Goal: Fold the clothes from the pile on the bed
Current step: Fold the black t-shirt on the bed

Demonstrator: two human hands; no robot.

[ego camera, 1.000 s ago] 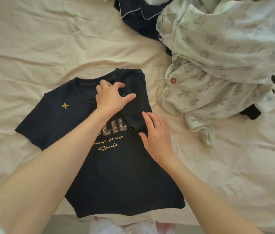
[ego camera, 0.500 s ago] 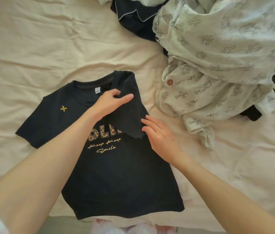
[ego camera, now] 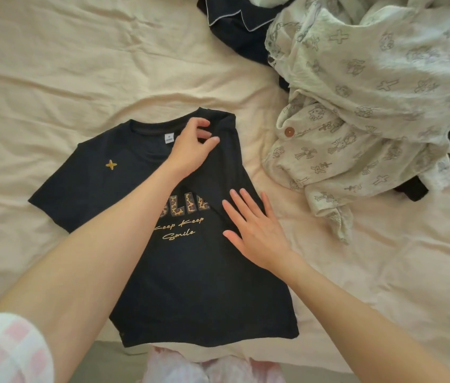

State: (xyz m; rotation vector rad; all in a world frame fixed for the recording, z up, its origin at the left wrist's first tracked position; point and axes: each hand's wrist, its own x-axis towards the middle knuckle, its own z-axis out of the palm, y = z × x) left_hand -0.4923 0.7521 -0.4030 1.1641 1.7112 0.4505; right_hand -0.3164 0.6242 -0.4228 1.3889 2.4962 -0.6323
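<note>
Head view: dark tee [ego camera: 190, 286] lay flat on the bed [ego camera: 52, 64], front up, right side folded inward. Left hand [ego camera: 190, 150] pinched the folded shoulder near the collar, fingers curled on cloth. Right hand [ego camera: 254, 230] lay flat, fingers straight, pressing the fold edge. Pile [ego camera: 370, 106] sat just right of the tee. Judged: light, limp knit, creases easily; best held at shoulder seam and hem.

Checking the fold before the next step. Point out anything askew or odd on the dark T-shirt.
Nothing is damaged. The dark T-shirt is half-folded: its right sleeve is turned in over the printed lettering while the left sleeve lies spread. The left hand pinches the folded part; the right hand presses flat.
</note>
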